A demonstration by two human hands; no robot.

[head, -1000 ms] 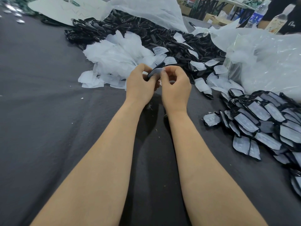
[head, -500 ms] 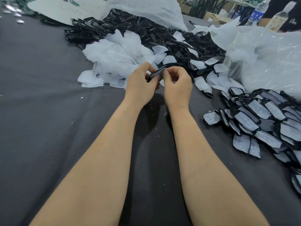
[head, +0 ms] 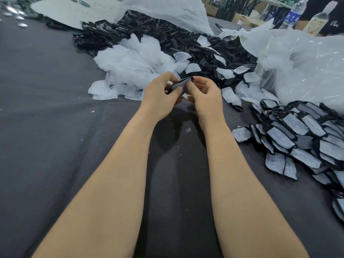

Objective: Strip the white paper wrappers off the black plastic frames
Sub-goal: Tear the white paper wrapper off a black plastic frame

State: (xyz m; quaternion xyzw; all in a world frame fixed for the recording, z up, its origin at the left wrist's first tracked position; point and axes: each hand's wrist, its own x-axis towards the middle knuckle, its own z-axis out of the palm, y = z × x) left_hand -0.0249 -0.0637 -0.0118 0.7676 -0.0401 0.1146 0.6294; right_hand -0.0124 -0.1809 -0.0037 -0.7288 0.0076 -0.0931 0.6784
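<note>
On my feed, the person's left hand [head: 160,94] and right hand [head: 205,95] meet over the grey cloth-covered table [head: 55,131], both gripping one black plastic frame [head: 183,79] raised just above the cloth. The left thumb and curled fingers pinch its left end. The right hand's fingers curl round its right end, with a fingertip pressed on the white paper wrapper [head: 177,86] that covers the frame's face.

Just beyond the hands I see a heap of loose white wrappers [head: 134,60], some of them scattered to the right. Behind that heap lies a wide mound of bare black frames [head: 188,41].

To the right of the forearms, a stack of wrapped frames [head: 297,133] spreads toward the picture's edge. A crumpled clear plastic bag [head: 307,71] rises behind that stack.

At the far right, beyond the bag, I make out two plastic bottles [head: 294,14]. A pale sheet [head: 61,10] lies at the table's far left.
</note>
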